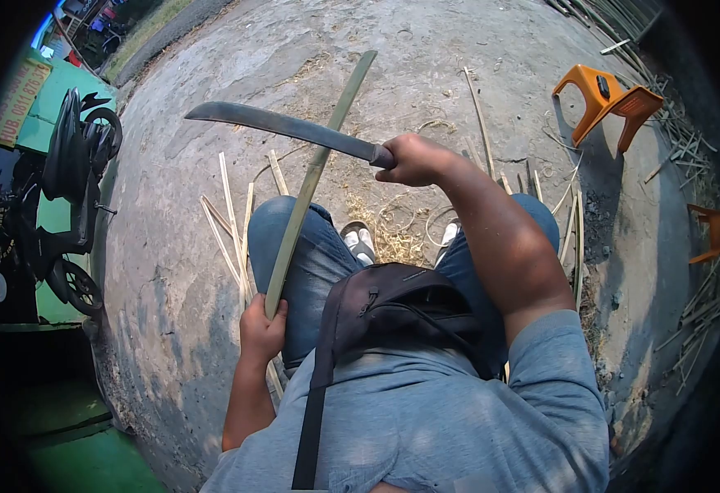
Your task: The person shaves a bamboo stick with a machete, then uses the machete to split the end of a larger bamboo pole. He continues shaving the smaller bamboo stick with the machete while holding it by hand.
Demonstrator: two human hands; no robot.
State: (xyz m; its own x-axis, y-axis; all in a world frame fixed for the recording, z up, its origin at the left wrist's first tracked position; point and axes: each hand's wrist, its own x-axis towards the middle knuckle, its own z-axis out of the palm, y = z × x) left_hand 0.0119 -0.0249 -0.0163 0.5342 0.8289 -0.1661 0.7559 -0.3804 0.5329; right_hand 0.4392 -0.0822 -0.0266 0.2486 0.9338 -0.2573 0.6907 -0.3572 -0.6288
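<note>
Your left hand (263, 330) is wrapped around the near end of a bamboo strip (296, 223), thumb pressed along it; not every finger shows. The strip slants up and away past your left knee (273, 215), its far end out over the concrete ground (475, 49). Your right hand (413, 160) is closed in a fist around the handle of a long knife (271, 121), the blade pointing left and crossing in front of the strip; whether they touch, you can't tell from this view.

The strip looks light and fairly stiff, likely springy towards its far tip, and its edges may be sharp, so the near end is a sensible hold, well clear of the blade. The knife probably feels heavier towards the tip; grip only the handle, firmly.
</note>
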